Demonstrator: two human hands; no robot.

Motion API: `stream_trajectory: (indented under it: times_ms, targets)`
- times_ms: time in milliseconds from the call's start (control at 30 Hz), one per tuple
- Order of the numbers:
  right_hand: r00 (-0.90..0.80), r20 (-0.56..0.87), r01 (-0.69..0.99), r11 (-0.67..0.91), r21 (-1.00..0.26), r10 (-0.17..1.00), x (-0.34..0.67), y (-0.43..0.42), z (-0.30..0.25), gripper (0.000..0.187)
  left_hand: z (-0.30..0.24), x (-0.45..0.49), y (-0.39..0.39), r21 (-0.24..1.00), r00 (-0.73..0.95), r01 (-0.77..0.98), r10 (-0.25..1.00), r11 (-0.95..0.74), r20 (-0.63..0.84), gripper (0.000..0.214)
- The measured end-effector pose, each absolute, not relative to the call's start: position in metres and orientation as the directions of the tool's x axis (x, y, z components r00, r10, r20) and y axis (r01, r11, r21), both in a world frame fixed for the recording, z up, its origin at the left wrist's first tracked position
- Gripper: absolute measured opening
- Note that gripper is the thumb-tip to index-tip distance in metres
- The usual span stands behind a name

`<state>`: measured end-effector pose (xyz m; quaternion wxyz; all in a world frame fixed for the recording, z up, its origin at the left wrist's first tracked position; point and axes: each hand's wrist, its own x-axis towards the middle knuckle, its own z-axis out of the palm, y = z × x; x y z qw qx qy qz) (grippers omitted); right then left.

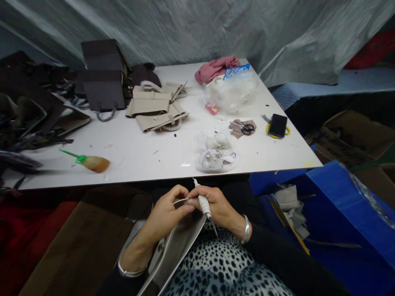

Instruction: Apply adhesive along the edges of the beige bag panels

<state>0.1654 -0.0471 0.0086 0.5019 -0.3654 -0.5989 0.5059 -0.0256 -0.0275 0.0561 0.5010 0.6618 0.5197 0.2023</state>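
Observation:
My left hand (168, 211) is closed on the upper edge of a beige-grey bag piece (185, 242), thumb on top. The piece hangs down over my lap. My right hand (220, 205) grips a thin pointed tool (204, 205) with a white-wrapped middle; a narrow metal end sticks out toward my lap and a fine tip points at the table. The fingertips of both hands meet at the edge of the piece, and hide the exact spot where they touch. Both hands are just in front of the table's near edge.
On the white table (148, 164) lie beige bag parts (154, 107), dark bags (103, 88), a green-capped glue bottle (94, 163), plastic bags of small parts (216, 158), black-handled scissors (247, 129), a phone (278, 125) and a pink cloth (216, 70). A blue bin (333, 197) stands at the right.

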Motion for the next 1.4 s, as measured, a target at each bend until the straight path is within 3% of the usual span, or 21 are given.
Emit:
stream_trajectory:
  times_ms: [167, 333, 400, 500, 600, 767, 1300, 1400]
  targets:
    - [-0.263, 0.293, 0.067, 0.320, -0.945, 0.919, 0.189, -0.043, 0.010, 0.024, 0.035, -0.026, -0.022, 0.893, 0.289, 0.335, 0.869, 0.301, -0.401, 0.026]
    - [-0.013, 0.200, 0.055, 0.200, -0.978, 0.980, 0.232, -0.034, 0.000, 0.041, 0.012, -0.022, -0.014, 0.839, 0.168, 0.236, 0.829, 0.491, -0.533, 0.027]
    - [0.112, 0.205, 0.156, 0.186, -0.970, 0.972, 0.246, -0.027, -0.003, 0.044, 0.002, -0.017, -0.011, 0.843, 0.194, 0.243, 0.828, 0.479, -0.526, 0.026]
    - [0.260, 0.208, 0.261, 0.139, -0.955, 0.943, 0.257, -0.015, -0.006, 0.030, -0.010, -0.011, -0.010, 0.861, 0.234, 0.302, 0.844, 0.409, -0.483, 0.026]
    - [0.313, 0.236, 0.342, 0.123, -0.932, 0.920, 0.257, -0.007, -0.009, 0.019, -0.018, -0.005, -0.006, 0.862, 0.165, 0.362, 0.886, 0.355, -0.434, 0.026]
    - [0.289, 0.295, 0.518, 0.111, -0.848, 0.911, 0.256, -0.001, -0.016, 0.018, -0.019, 0.011, 0.005, 0.830, 0.057, 0.485, 0.937, 0.275, -0.344, 0.027]
    - [0.093, 0.271, 0.555, 0.176, -0.813, 0.958, 0.258, 0.004, -0.013, 0.017, -0.003, 0.042, 0.021, 0.836, 0.366, 0.519, 0.836, 0.180, -0.408, 0.018]
    - [0.128, 0.278, 0.540, 0.168, -0.825, 0.952, 0.261, 0.008, -0.015, 0.019, -0.003, 0.042, 0.020, 0.838, 0.372, 0.511, 0.830, 0.190, -0.415, 0.016]
